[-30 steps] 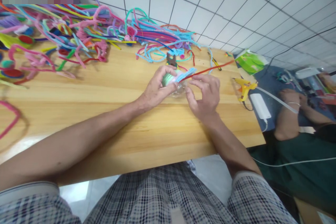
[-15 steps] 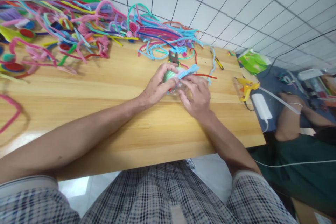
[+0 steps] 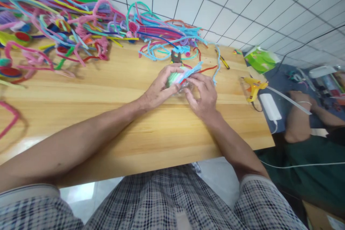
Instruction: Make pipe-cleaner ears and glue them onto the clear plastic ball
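My left hand [image 3: 163, 88] is closed around a fuzzy pipe-cleaner piece [image 3: 175, 78] striped in pale green, pink and light blue. Its light blue end [image 3: 194, 70] sticks up to the right. From the other side, my right hand [image 3: 203, 93] pinches at the piece, with a red pipe cleaner [image 3: 209, 68] running through its fingers and out beyond them. Clear crinkled plastic [image 3: 185, 90] shows below, between the hands. Just behind my left fingers lie pliers [image 3: 176, 57] with dark jaws, their handles partly hidden.
Colourful pipe cleaners [image 3: 159, 32] heap along the back and left of the wooden table [image 3: 121, 143]. A yellow utility knife [image 3: 223, 62] lies behind my right hand. At the right edge are a yellow glue gun [image 3: 253, 88], a white box [image 3: 269, 106] and a green packet [image 3: 260, 59]. Another person sits at right.
The red pipe cleaner has swung upward at its far end and now shows across the striped piece. The blue end has tilted more steeply. Both hands stay in nearly the same place.
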Tool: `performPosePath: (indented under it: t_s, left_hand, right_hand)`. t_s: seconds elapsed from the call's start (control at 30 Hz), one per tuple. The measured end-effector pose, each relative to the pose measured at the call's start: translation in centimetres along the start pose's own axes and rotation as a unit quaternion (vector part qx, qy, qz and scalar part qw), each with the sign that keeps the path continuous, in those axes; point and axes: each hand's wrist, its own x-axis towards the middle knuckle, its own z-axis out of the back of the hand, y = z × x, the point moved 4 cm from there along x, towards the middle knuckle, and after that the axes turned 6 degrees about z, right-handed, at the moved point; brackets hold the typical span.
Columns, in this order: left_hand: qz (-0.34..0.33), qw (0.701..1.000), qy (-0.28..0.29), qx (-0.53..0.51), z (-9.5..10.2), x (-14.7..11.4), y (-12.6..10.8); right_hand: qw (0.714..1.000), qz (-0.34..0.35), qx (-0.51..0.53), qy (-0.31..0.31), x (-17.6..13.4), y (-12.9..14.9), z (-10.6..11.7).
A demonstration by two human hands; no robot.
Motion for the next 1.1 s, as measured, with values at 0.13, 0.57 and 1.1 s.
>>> performPosePath:
  t_s: [0.13,0.57,1.1]
  left_hand:
    - [0.003,1.0,0.017,-0.017,0.2,0.2,0.5]
    - [-0.056,0.995,0.059,0.053,0.3,0.3,0.0]
    - [-0.088,0.99,0.055,0.092,0.2,0.0,0.2]
  right_hand:
    - [1.0,-0.015,0.01,0.009,0.0,-0.3,0.0]
    - [0.996,-0.057,0.061,0.025,0.0,-1.8,-0.1]
    - [0.997,-0.015,0.074,-0.005,-0.2,-2.2,0.2]
